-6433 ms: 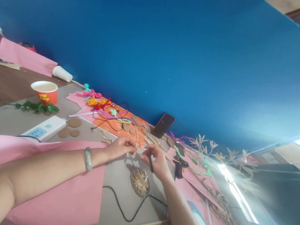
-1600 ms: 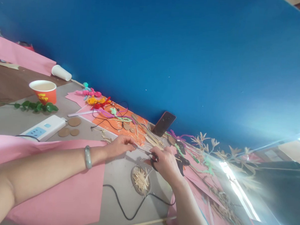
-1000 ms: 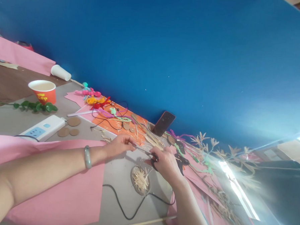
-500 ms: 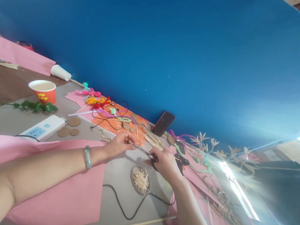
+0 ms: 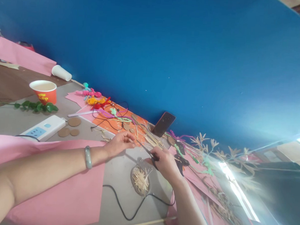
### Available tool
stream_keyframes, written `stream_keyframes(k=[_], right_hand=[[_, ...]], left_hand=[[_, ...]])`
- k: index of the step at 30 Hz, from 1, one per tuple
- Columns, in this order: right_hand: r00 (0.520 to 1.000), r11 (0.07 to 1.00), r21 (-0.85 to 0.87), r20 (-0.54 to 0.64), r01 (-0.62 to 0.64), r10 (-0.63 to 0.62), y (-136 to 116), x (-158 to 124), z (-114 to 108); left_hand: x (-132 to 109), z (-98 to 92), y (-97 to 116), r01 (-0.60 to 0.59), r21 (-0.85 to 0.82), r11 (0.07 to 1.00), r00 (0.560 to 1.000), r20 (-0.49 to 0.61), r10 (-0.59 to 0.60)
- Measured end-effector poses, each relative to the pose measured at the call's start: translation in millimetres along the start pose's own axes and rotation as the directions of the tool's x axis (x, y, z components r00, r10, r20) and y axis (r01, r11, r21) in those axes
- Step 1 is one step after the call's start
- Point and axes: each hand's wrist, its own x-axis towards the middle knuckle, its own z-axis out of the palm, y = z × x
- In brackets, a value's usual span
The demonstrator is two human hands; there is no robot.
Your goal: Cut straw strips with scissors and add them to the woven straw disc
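My right hand (image 5: pixel 165 161) is closed round the handles of black-handled scissors (image 5: pixel 148 150), whose blades point up and left toward my other hand. My left hand (image 5: pixel 120 144), with a pale green bangle (image 5: pixel 88 157) on its wrist, pinches with thumb and fingertips close to the blade tips. What it pinches is too small to make out. Below both hands a small round dish (image 5: pixel 140 181) holds a heap of short pale straw-like strips, some sticking up over its rim.
A phone (image 5: pixel 163 124) leans on the blue wall. Pink paper (image 5: pixel 60 191), a power strip (image 5: pixel 45 128), a red paper cup (image 5: pixel 43 91) and wooden discs (image 5: pixel 74 122) lie left. Dried stems and pink sheets cover the right. A black cable (image 5: pixel 124 213) and a thin stick (image 5: pixel 144 223) lie in front.
The scissors have shifted slightly and their blades now show at a different angle near my left fingertips. My left hand has hardly moved.
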Motion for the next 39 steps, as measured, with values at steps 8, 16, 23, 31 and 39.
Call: stream_keyframes(k=[8,16,23,31,39], right_hand=[[0.983,0.652,0.741,0.062,-0.161,0.173,-30,-1,12],[0.974,0.563,0.821,-0.041,-0.095,0.225,-36,0,30],[0.957,0.41,0.903,0.004,-0.128,0.29,-41,0,31],[0.947,0.347,0.925,0.037,-0.153,0.318,-42,-1,35],[0.982,0.786,0.613,-0.089,-0.077,0.165,-32,2,30]], left_hand=[[-2,1.5,-4,0.022,-0.01,1.0,0.993,0.119,-0.02],[-6,4.8,-2,0.021,0.06,0.998,0.987,0.157,-0.03],[-4,3.1,-1,0.08,-0.001,0.997,0.988,0.13,-0.079],[-4,5.6,-1,0.029,0.044,0.999,0.994,0.106,-0.034],[-5,6.2,5,0.006,0.079,0.997,0.998,0.062,-0.011]])
